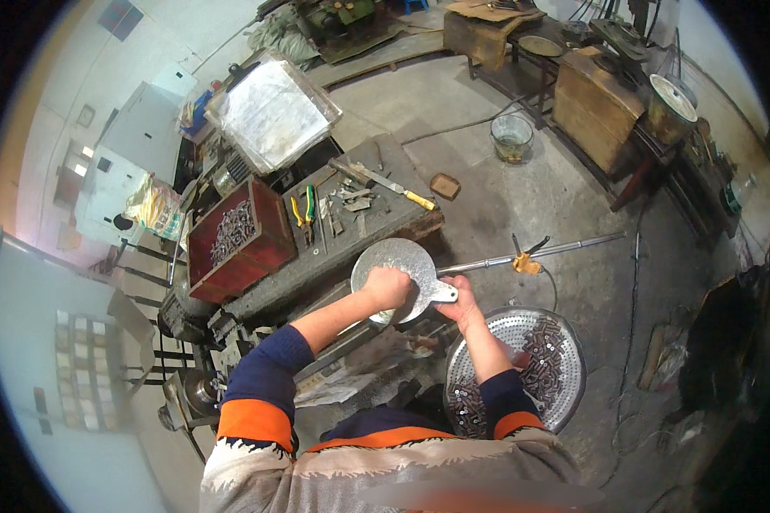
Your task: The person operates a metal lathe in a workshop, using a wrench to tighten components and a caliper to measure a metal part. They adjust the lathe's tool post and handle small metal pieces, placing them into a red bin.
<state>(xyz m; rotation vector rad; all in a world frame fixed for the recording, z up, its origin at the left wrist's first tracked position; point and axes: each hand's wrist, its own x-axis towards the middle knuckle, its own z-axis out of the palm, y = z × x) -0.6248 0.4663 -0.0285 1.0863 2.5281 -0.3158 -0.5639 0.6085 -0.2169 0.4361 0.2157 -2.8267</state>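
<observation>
Hold the pan point(409, 258) level by the four o'clock edge of the tabletop point(390, 221). The right hand point(462, 306) clamps its fingers on the handle point(444, 291); the left hand point(387, 287) curls its fingers over the pan, holding what I cannot tell.

Over there mid-frame, the left hand point(387, 288) is over the pan point(395, 250), the right hand point(462, 301) at its handle. Up and left, the bench point(338, 252) bears pliers point(304, 214), right of a box point(269, 246) of parts point(231, 232). Basin point(509, 320) lower right of centre, bucket point(512, 147) upper right, on the floor point(462, 222).
</observation>
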